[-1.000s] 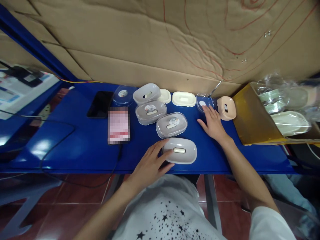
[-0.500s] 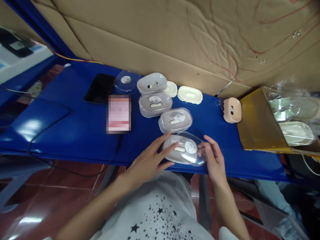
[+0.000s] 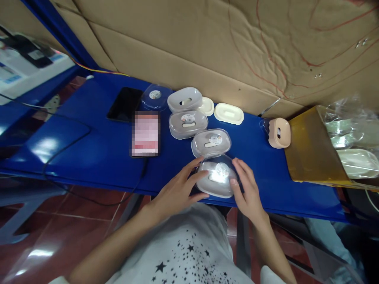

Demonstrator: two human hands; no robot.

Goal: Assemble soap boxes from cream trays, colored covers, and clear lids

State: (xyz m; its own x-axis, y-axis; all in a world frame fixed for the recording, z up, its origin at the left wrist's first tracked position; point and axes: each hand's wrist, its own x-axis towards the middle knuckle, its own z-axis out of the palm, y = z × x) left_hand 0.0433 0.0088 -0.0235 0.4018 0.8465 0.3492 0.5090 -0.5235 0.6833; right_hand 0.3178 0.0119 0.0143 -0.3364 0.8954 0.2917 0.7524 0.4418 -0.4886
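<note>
Fingers, left hand (image 3: 181, 183) spread and right hand (image 3: 247, 193) half-curled, holds unclear, flanked a clear oval plastic lid (image 3: 224, 161) over a grey oval plastic box (image 3: 217, 193), near centre; lid probably light, slippery, best end-gripped.

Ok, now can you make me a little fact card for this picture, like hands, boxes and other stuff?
Left hand: at left end of nearest gray box
Right hand: at right end of clear lid
Lid: over that box; can't tell if seated
Behind: more gray boxes, two cream pieces
Right: peach box beside an open cardboard box
Left: flat black thing
</note>
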